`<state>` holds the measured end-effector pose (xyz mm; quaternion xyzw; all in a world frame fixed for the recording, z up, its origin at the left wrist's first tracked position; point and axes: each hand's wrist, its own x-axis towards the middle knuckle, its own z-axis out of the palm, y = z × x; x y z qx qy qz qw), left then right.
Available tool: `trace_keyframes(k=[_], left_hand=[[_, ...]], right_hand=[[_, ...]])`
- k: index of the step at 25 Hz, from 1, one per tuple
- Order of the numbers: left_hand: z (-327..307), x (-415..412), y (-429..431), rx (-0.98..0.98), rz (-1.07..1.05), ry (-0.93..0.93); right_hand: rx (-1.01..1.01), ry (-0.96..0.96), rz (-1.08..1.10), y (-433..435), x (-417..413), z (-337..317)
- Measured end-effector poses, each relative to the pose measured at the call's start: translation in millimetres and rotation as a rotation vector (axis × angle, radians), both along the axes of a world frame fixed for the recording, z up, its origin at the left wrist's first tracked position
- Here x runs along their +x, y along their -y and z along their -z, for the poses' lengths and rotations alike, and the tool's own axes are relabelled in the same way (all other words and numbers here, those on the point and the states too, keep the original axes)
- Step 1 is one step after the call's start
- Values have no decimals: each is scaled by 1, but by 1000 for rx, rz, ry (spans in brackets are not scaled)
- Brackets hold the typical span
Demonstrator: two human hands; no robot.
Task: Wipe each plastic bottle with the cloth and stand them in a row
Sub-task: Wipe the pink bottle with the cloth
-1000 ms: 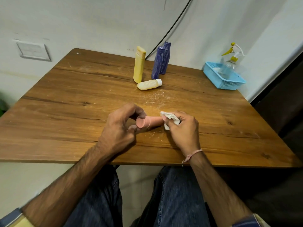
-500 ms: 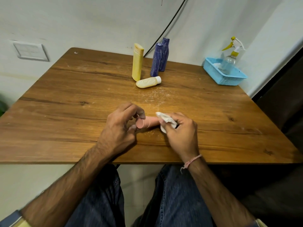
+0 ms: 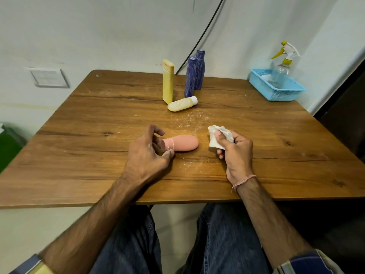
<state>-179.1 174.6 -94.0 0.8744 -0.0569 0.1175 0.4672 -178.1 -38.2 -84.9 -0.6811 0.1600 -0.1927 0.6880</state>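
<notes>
Left hand (image 3: 147, 153): curled round the pink bottle's (image 3: 183, 143) cap end.
Pink bottle: lay on its side on the table (image 3: 79, 155), base towards 3 o'clock.
Right hand (image 3: 236, 153): gripped the crumpled cloth (image 3: 217, 135), just clear of the bottle's base.
Cream bottle (image 3: 181, 104): lay flat at 12 o'clock.
Yellow bottle (image 3: 167, 82), two blue bottles (image 3: 190, 78): upright just behind it.
Basket (image 3: 276, 93): at 2 o'clock, holding a spray bottle (image 3: 281, 70).
</notes>
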Motion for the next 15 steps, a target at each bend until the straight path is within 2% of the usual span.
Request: trace_keyframes(k=[3,5,7,9,12,13,14,15], left_hand=[[-4,8,-3,275,6,-5],[-6,10,-6,229,6,-92],[-9,10,-6,-57,-44,-190],[-9,16,-6,-458,-124,-310],[-17,29,-3,-1071,-52,-469],[-20,33,-2,-1141,-29,-488],[-20,38,-3,-1104,-19,-495],[-19,43,-2,-965,-28,-485]], right_hand=[[-61,8,-47,1,-2,3],[-60,20,-68,2,-3,4],[-45,33,-75,3,-3,5],[-41,49,-74,3,-3,6],[-37,65,-74,4,-3,7],[-35,66,-75,4,-3,7],[-38,63,-78,4,-2,7],[-44,60,-82,3,-1,7]])
